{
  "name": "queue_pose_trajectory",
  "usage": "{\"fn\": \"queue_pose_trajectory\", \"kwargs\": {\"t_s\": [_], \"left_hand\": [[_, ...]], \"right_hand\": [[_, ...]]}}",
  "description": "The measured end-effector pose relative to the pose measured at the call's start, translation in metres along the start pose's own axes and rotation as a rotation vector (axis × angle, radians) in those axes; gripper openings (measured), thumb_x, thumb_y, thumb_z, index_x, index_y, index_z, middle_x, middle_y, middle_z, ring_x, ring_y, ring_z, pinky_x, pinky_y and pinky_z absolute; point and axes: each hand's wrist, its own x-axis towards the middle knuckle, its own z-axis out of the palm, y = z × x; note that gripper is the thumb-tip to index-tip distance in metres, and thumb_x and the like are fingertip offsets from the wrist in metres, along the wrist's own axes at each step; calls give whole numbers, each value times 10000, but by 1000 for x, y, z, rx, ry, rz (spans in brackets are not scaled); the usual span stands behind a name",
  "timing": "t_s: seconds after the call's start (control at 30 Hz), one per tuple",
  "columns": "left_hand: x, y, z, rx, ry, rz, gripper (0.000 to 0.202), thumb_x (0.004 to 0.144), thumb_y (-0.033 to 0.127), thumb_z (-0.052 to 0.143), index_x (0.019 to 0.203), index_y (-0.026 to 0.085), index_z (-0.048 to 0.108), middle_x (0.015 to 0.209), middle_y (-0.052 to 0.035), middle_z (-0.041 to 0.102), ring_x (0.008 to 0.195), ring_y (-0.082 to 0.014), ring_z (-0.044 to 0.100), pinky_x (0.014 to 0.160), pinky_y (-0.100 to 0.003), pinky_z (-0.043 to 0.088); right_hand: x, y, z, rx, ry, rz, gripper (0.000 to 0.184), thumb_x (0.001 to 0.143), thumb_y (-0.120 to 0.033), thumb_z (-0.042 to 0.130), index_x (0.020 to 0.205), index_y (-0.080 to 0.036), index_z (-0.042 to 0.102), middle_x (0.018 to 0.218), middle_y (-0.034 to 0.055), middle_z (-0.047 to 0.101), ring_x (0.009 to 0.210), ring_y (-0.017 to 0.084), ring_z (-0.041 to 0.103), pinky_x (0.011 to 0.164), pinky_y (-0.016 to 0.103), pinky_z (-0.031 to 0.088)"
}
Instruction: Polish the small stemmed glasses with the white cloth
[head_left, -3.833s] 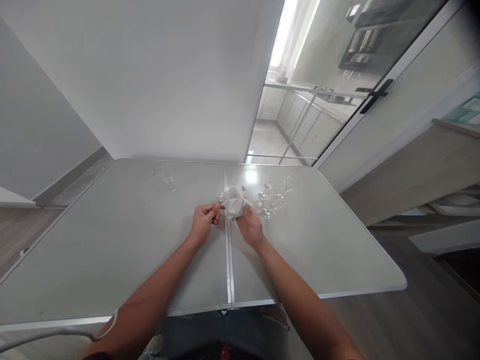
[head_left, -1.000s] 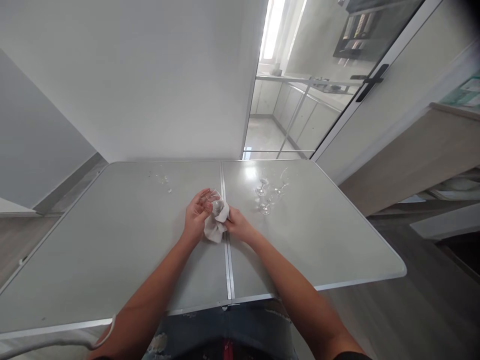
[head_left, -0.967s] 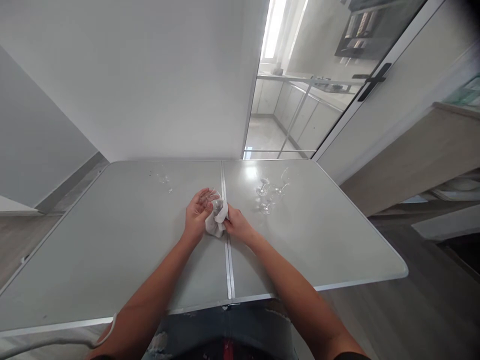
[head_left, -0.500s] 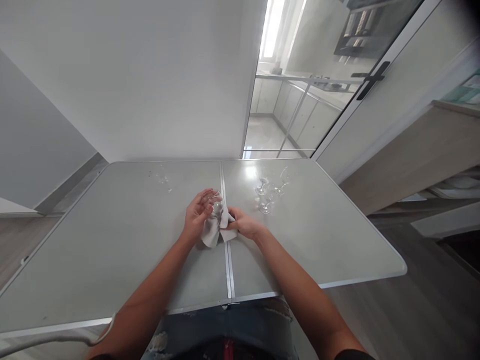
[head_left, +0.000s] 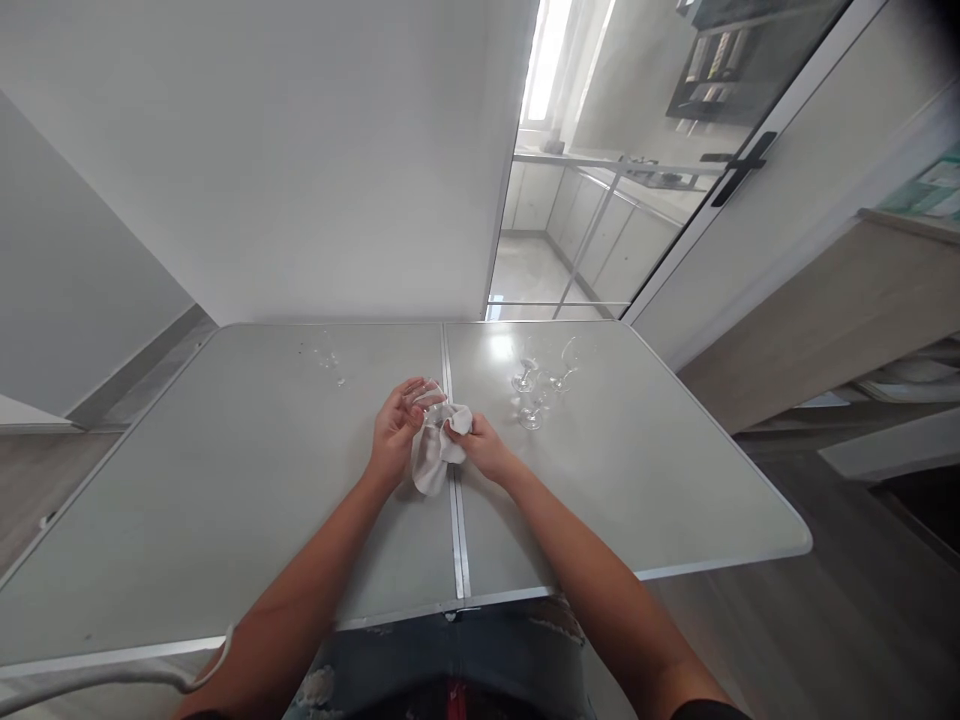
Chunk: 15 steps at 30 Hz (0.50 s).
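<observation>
Left hand (head_left: 393,424): fingers wrapped round a clear, rounded drinking glass (head_left: 433,394) (long axis obscured). Right hand (head_left: 485,446): fingers clamped on crumpled white cloth (head_left: 430,462), between hand and glass.

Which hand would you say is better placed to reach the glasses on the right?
Probably the right hand: it's nearer those glasses, though gripping a white cloth; the left hand holds another glass.
</observation>
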Motion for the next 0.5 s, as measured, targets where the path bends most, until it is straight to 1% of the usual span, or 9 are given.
{"fn": "queue_pose_trajectory", "kwargs": {"t_s": [0.07,0.13,0.2,0.23,0.3,0.37,0.4,0.43,0.5], "left_hand": [[1,-1,-1,-10,38,30,483,878,437,717,1294,224,592,1353,-157,610,1135,-278,674,1038,-471,491],[3,-1,-3,6,106,80,458,891,432,703,1283,220,597,1337,-153,618,1118,-270,681,1020,-449,496],[4,0,-5,45,176,133,447,901,440,691,1278,217,598,1330,-153,619,1107,-263,685,1001,-424,499],[4,1,-5,65,199,155,456,899,449,691,1280,220,594,1335,-155,614,1108,-262,685,994,-418,500],[4,4,-4,97,222,196,493,877,476,709,1290,237,583,1360,-157,593,1136,-274,673,986,-419,506],[3,9,-2,114,219,241,544,827,488,759,1288,264,575,1379,-148,567,1177,-295,653,991,-432,514],[2,11,-1,115,209,263,569,801,484,786,1286,277,572,1383,-140,555,1194,-304,644,998,-440,518],[1,13,0,114,192,279,593,778,472,810,1288,288,570,1382,-130,544,1204,-309,637,1007,-449,520],[-1,14,0,114,141,285,653,741,428,849,1313,303,560,1358,-113,537,1210,-308,629,1031,-465,520]], "right_hand": [[0,0,0,25,-4,12,348,757,-490,754,765,-157,654,700,-5,592,653,124,489,639,252,419],[1,2,-1,-26,-2,-18,313,709,-431,799,782,-147,691,706,-9,613,662,128,509,649,253,428],[3,6,-1,-78,21,-47,276,687,-390,812,751,-142,709,681,-13,613,658,131,511,637,253,426],[4,9,-1,-74,54,-50,265,691,-386,807,739,-142,715,670,-11,613,654,133,512,628,253,424],[6,12,-1,21,165,-26,268,717,-406,791,764,-149,730,692,3,638,660,138,530,623,257,437],[7,12,-1,213,272,25,297,735,-438,786,844,-167,739,777,24,683,702,151,575,651,266,472],[8,11,-1,319,287,55,314,742,-450,787,897,-181,737,837,31,702,740,159,599,677,274,493],[8,10,-1,410,275,79,329,746,-455,791,940,-196,732,894,36,714,781,167,619,707,284,510],[7,9,-1,487,204,103,352,744,-444,810,994,-211,726,967,42,724,845,180,640,756,297,526]]}}
